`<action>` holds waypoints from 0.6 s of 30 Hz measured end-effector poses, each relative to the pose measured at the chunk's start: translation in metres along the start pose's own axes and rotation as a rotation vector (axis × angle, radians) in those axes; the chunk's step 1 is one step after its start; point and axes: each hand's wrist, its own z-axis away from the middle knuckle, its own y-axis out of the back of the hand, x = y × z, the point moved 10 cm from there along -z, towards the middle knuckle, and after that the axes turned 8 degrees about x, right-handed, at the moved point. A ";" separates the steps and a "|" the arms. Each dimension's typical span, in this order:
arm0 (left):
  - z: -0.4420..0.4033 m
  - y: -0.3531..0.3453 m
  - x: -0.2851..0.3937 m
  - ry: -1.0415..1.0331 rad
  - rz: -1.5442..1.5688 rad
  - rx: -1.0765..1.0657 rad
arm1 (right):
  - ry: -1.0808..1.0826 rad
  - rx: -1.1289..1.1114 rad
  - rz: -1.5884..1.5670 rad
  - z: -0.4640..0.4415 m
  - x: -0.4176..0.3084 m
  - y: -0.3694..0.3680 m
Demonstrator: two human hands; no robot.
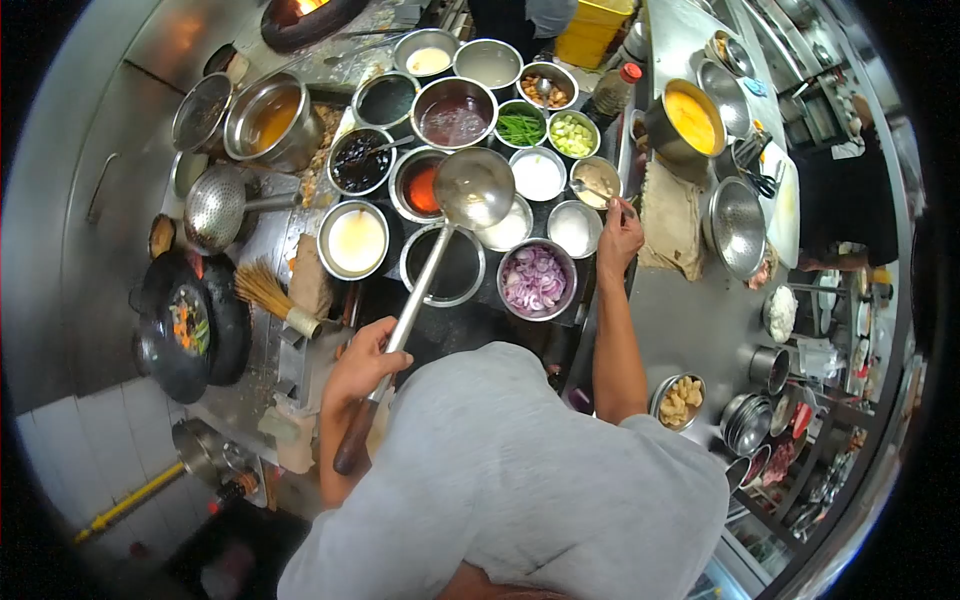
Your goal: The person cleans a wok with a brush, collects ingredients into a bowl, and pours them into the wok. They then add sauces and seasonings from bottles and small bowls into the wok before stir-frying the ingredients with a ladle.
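A large metal ladle (475, 190) is held by its long handle in my left hand (368, 362), its bowl over the pots of ingredients. My right hand (620, 238) reaches forward, fingers pinched on the handle of a small spoon (592, 187) that rests in a bowl of pale brown seasoning (602, 172). Close by are a bowl of white powder (575, 229), a bowl of chopped red onion (537, 279) and one of cut green vegetable (573, 135). Beneath the ladle's bowl lies a pot with red sauce (418, 186).
At the left are a wok (190, 320) with vegetables, a bamboo brush (272, 292) and a perforated strainer (214, 210). A pot of yellow liquid (690, 122), a cloth (670, 222) and a colander (738, 228) stand at the right. Another person (850, 185) is at the far right.
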 end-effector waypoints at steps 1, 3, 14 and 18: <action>0.001 0.002 0.003 0.006 0.010 0.028 | -0.024 0.012 -0.015 -0.008 0.015 -0.001; 0.000 0.006 0.007 -0.015 -0.054 0.062 | -0.044 0.034 -0.003 -0.021 0.039 -0.002; 0.002 0.004 0.015 -0.024 -0.076 0.059 | -0.061 0.016 0.259 -0.030 0.067 -0.006; 0.002 0.001 0.015 -0.007 -0.039 0.051 | -0.077 0.021 0.248 -0.028 0.065 -0.006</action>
